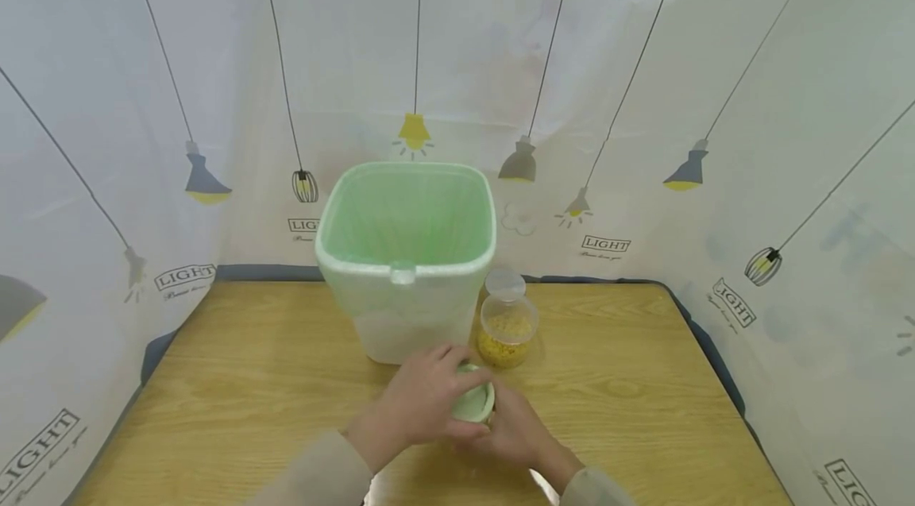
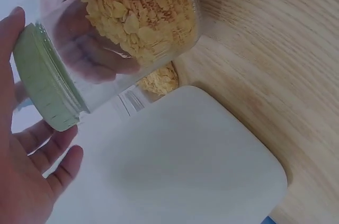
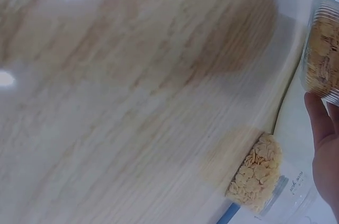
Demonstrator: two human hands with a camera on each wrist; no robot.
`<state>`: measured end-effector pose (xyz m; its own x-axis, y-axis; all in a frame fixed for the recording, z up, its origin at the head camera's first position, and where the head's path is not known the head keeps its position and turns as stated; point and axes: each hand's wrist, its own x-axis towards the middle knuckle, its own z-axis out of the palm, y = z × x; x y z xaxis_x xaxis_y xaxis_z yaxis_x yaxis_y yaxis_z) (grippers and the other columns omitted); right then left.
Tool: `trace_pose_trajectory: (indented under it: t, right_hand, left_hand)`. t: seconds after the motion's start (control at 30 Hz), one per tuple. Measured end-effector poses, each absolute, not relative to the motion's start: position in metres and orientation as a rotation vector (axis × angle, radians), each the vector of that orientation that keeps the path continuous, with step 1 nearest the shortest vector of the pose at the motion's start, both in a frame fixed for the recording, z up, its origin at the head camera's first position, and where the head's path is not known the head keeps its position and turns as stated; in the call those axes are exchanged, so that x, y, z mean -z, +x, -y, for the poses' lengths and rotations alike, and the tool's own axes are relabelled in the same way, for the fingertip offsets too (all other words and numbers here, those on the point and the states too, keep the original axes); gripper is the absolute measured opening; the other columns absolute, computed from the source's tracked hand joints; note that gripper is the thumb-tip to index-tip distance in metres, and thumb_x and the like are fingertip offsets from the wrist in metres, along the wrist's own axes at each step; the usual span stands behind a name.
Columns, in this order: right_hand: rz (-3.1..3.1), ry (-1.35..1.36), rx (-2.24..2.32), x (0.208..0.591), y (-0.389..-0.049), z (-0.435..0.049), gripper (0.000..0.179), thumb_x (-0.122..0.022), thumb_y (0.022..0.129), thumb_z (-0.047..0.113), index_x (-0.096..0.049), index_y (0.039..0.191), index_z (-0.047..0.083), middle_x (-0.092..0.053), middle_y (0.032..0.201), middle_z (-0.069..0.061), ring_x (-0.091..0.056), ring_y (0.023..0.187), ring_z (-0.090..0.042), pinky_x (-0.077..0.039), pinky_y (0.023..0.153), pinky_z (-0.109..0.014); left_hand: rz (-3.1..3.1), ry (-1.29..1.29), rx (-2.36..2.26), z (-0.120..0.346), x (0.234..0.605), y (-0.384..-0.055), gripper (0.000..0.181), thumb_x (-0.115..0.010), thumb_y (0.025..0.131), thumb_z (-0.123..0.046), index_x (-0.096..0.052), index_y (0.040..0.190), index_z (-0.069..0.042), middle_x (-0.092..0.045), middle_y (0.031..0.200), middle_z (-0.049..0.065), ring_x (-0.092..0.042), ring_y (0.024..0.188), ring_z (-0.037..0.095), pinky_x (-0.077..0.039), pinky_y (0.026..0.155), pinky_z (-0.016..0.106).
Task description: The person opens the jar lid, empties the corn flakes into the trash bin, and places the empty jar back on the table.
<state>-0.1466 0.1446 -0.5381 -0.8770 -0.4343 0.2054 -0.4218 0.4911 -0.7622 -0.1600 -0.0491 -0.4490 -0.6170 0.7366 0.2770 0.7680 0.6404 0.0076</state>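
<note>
In the left wrist view a clear jar (image 2: 159, 17) of yellow flakes lies tilted on its side in the air, with a pale green lid (image 2: 45, 78) on its mouth. My left hand (image 1: 422, 399) grips the lid, thumb on one side and fingers on the other. My right hand (image 1: 518, 430) holds the jar's body, its fingers showing through the clear wall. In the head view the lid faces up between both hands, and the jar's body is mostly hidden. A second clear jar (image 1: 506, 335) of flakes stands on the table just beyond them.
A tall pale green bin (image 1: 407, 307), open at the top, stands at the back of the wooden table (image 1: 615, 403), left of the second jar. A clear round piece (image 1: 504, 283) shows behind that jar. A lamp-printed sheet (image 1: 615, 93) encloses the back and sides.
</note>
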Motion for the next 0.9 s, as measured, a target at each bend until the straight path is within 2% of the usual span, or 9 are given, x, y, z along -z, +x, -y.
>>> trace_pose_trajectory:
  t: [0.07, 0.17, 0.33, 0.43, 0.6, 0.73, 0.9]
  right_hand:
    - [-2.687, -0.786, 1.379, 0.539, -0.146, -0.145, 0.082, -0.082, 0.071, 0.050, -0.045, 0.137, 0.019, -0.060, 0.129, 0.009, -0.061, 0.113, -0.009, -0.054, 0.095, -0.030]
    - [-2.647, -0.809, 1.386, 0.540, -0.146, -0.145, 0.078, -0.080, 0.074, 0.053, -0.044, 0.137, 0.023, -0.060, 0.130, 0.010, -0.061, 0.114, -0.009, -0.054, 0.095, -0.030]
    - [-2.578, -0.816, 1.381, 0.542, -0.147, -0.146, 0.069, -0.081, 0.073, 0.050, -0.050, 0.131, 0.031, -0.061, 0.127, 0.015, -0.061, 0.113, -0.007, -0.053, 0.096, -0.030]
    - [-2.582, -0.790, 1.356, 0.541, -0.146, -0.146, 0.074, -0.083, 0.071, 0.050, -0.048, 0.133, 0.032, -0.060, 0.130, 0.014, -0.060, 0.116, -0.008, -0.053, 0.097, -0.031]
    - [-2.587, -0.774, 1.367, 0.539, -0.146, -0.144, 0.087, -0.084, 0.070, 0.047, -0.040, 0.144, 0.031, -0.053, 0.140, 0.011, -0.058, 0.120, -0.010, -0.052, 0.098, -0.030]
    - [-2.604, -0.770, 1.377, 0.539, -0.146, -0.144, 0.088, -0.085, 0.069, 0.047, -0.041, 0.144, 0.031, -0.053, 0.140, 0.011, -0.058, 0.120, -0.009, -0.052, 0.098, -0.030]
    - [-2.652, -0.728, 1.355, 0.538, -0.144, -0.145, 0.084, -0.084, 0.068, 0.050, -0.045, 0.138, 0.025, -0.060, 0.130, 0.009, -0.060, 0.114, -0.009, -0.053, 0.095, -0.029]
  left_hand:
    - [2.643, -1.209, 0.173, 0.050, 0.448, -0.158, 0.072, -0.061, 0.070, -0.079, -0.058, 0.129, -0.037, -0.058, 0.127, -0.002, -0.057, 0.112, 0.017, -0.052, 0.087, 0.037]
    - [2.689, -1.273, 0.220, 0.053, 0.444, -0.159, 0.080, -0.059, 0.072, -0.079, -0.048, 0.139, -0.039, -0.050, 0.142, -0.002, -0.049, 0.129, 0.020, -0.047, 0.101, 0.042]
    - [2.729, -1.490, 0.397, 0.061, 0.431, -0.165, 0.073, -0.069, 0.079, -0.055, -0.043, 0.145, -0.035, -0.042, 0.153, -0.002, -0.033, 0.145, 0.023, -0.035, 0.116, 0.045]
    - [2.767, -1.551, 0.430, 0.062, 0.428, -0.166, 0.070, -0.073, 0.079, -0.041, -0.046, 0.143, -0.034, -0.041, 0.154, -0.003, -0.032, 0.147, 0.023, -0.034, 0.118, 0.044]
    - [2.828, -1.580, 0.415, 0.061, 0.430, -0.166, 0.071, -0.074, 0.076, -0.028, -0.049, 0.141, -0.037, -0.038, 0.156, -0.004, -0.036, 0.145, 0.023, -0.038, 0.115, 0.045]
    - [2.815, -1.561, 0.427, 0.060, 0.432, -0.167, 0.068, -0.077, 0.073, -0.030, -0.054, 0.137, -0.038, -0.046, 0.150, -0.005, -0.046, 0.137, 0.021, -0.044, 0.109, 0.042]
    - [2.825, -1.456, 0.423, 0.058, 0.434, -0.166, 0.066, -0.076, 0.072, -0.040, -0.055, 0.135, -0.039, -0.054, 0.139, -0.005, -0.054, 0.125, 0.017, -0.051, 0.100, 0.038]
